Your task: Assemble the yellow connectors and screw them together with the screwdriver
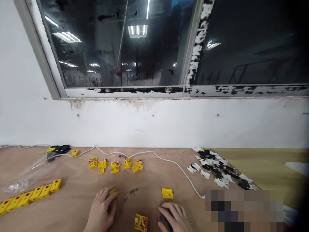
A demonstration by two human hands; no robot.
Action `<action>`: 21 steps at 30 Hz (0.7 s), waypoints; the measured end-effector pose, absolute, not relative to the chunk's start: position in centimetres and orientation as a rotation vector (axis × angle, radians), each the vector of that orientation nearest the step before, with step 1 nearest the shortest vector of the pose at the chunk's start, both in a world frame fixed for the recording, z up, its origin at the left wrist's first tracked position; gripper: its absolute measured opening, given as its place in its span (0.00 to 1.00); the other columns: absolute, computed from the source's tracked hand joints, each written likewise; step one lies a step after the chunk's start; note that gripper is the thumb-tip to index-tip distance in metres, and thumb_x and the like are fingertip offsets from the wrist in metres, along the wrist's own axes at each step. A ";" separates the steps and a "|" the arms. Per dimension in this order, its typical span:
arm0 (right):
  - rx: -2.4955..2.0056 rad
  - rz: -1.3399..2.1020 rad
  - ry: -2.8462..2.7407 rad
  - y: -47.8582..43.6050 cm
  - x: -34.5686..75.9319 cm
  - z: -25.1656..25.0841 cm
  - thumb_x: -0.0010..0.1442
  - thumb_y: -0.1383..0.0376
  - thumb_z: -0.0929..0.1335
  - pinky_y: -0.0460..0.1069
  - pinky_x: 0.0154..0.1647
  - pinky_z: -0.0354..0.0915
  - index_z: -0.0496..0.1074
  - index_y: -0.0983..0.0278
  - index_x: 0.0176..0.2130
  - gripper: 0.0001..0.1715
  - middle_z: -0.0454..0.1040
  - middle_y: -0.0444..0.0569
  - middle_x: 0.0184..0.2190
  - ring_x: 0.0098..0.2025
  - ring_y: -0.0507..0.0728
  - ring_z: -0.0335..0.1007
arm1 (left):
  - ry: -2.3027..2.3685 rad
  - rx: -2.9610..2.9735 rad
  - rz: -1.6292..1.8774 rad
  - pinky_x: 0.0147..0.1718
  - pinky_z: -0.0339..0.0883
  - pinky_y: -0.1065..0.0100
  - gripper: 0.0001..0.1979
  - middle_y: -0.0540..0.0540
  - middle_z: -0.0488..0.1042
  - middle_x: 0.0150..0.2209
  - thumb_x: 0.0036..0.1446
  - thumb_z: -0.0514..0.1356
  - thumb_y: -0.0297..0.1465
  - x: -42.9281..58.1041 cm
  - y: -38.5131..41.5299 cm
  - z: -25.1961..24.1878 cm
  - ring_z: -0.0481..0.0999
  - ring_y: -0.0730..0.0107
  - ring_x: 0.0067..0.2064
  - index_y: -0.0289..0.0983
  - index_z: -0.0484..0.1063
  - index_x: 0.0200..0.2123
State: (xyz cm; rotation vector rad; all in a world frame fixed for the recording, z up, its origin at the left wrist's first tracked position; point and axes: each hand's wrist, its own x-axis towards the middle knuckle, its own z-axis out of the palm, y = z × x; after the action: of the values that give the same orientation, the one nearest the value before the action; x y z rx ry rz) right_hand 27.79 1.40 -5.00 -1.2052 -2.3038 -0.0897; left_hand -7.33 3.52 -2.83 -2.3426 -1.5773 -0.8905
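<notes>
Okay, from my remote feed the head camera takes in a window [120, 48] above a white wall [145, 125], then a plywood table [72, 180] carrying everything else. Far right sits a heap of black and white plastic pieces [214, 169]; a white cable [169, 164] snakes across the table, a clear plastic bag [29, 175] lies far left, and a row of yellow blocks with red dots [30, 196] runs off the left edge. Small yellow parts [116, 164] stand in a loose line mid-table. Nearest me, the right hand [173, 217] curves down over a dark object [163, 218], and I can't tell if it grips it; a yellow square plate [167, 193] and a yellow block with a red button [141, 223] lie near that hand. The left hand [102, 207] has its fingers curled at a small yellow piece [113, 191], hold unclear. Risk: a careless sweep could scatter the loose screws [133, 191] near it, or catch the cable, since nothing pins them.
</notes>
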 end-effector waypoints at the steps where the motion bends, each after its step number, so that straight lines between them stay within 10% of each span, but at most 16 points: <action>1: -1.170 -0.100 -2.309 1.4 27.5 -4.8 0.58 0.60 0.74 0.52 0.43 0.67 0.72 0.57 0.53 0.23 0.78 0.48 0.43 0.43 0.60 0.74 | -1.568 -2.373 -0.882 0.46 0.75 0.56 0.13 0.45 0.77 0.52 0.60 0.60 0.31 -6.9 3.6 -2.7 0.76 0.55 0.51 0.48 0.78 0.47; 5: -1.020 -0.006 -2.399 1.2 25.0 -3.8 0.56 0.48 0.74 0.54 0.45 0.66 0.68 0.58 0.57 0.35 0.79 0.49 0.45 0.43 0.62 0.73 | -1.590 -2.482 -0.869 0.49 0.72 0.52 0.10 0.48 0.76 0.53 0.58 0.63 0.32 -5.2 4.2 -2.7 0.73 0.51 0.54 0.52 0.81 0.41; 9: -1.160 0.223 -2.376 1.2 22.6 -2.9 0.57 0.60 0.75 0.56 0.50 0.64 0.63 0.58 0.62 0.37 0.77 0.49 0.47 0.47 0.63 0.70 | -1.711 -2.517 -0.923 0.48 0.70 0.50 0.09 0.48 0.76 0.51 0.58 0.64 0.31 -4.8 5.1 -2.9 0.72 0.51 0.54 0.52 0.83 0.35; 16: -1.309 0.237 -2.234 4.2 21.5 -1.5 0.61 0.66 0.71 0.62 0.53 0.62 0.62 0.58 0.63 0.33 0.76 0.53 0.49 0.51 0.66 0.66 | -1.792 -2.590 -1.100 0.52 0.64 0.49 0.07 0.43 0.76 0.48 0.59 0.61 0.28 -4.7 6.0 -2.8 0.68 0.50 0.56 0.42 0.78 0.32; 21: -1.210 0.193 -2.094 5.0 21.5 -1.3 0.66 0.64 0.67 0.59 0.49 0.64 0.67 0.59 0.58 0.20 0.76 0.52 0.47 0.48 0.64 0.69 | -1.862 -2.666 -1.289 0.41 0.65 0.58 0.08 0.43 0.76 0.35 0.63 0.56 0.28 -2.8 5.8 -1.9 0.72 0.58 0.40 0.38 0.73 0.32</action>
State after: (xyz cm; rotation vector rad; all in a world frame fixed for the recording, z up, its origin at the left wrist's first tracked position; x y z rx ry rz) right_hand 21.48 5.02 -1.27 -1.2099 -2.0944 0.1927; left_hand -2.85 5.76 -1.86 -2.6656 -1.8623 -1.2890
